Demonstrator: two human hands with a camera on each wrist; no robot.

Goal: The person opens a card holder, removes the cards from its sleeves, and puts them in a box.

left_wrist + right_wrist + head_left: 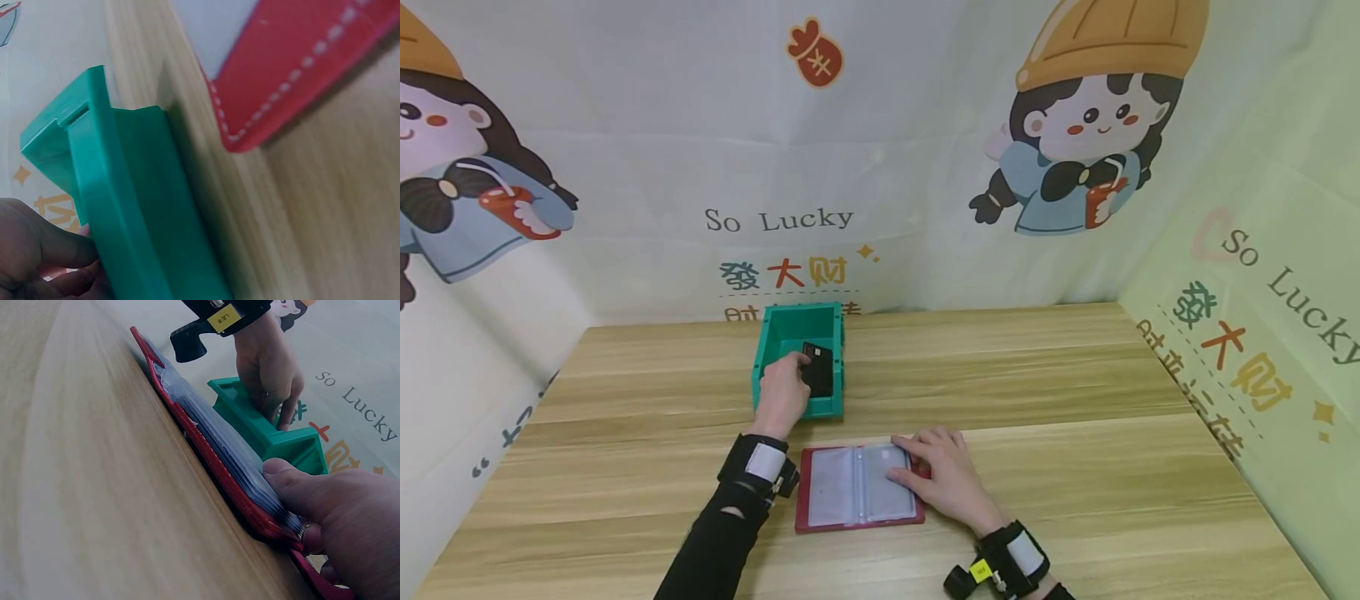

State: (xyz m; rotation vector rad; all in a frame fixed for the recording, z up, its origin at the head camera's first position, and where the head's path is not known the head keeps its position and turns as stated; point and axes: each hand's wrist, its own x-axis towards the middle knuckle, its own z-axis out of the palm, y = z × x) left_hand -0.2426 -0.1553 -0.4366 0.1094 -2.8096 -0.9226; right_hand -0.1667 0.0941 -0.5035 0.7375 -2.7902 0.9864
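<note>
Black card in green bin, long axis front to back

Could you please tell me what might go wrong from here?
The left hand reaches into the green bin at the black card, so the card might slip while being lifted, or the hand might knock the bin out of place. The right hand rests at the edge of the open red card holder, touching its thin clear sleeves; these could bend, or several might turn together, if it shifts.
</note>
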